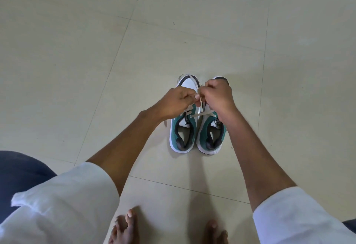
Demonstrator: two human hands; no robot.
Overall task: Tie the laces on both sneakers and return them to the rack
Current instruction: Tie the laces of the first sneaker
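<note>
Centre of frame, on the tiled floor (77,70): teal-and-white sneakers (183,134) side by side. Left hand (178,103) and right hand (217,97), each grip pinching a flat white lace (201,115). Lace soft, limp, likely slippery; hold near the eyelets.

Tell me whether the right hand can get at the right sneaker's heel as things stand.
Probably yes: the heel of the green-and-white right sneaker lies uncovered, but the right hand is busy pinching the white lace.

Head camera, single wide-angle view: I look steeply down from standing height onto the pale cream tiled floor (192,37), facing forward past my bare feet (125,228) at the bottom edge; moderately near, edges bowed.
</note>
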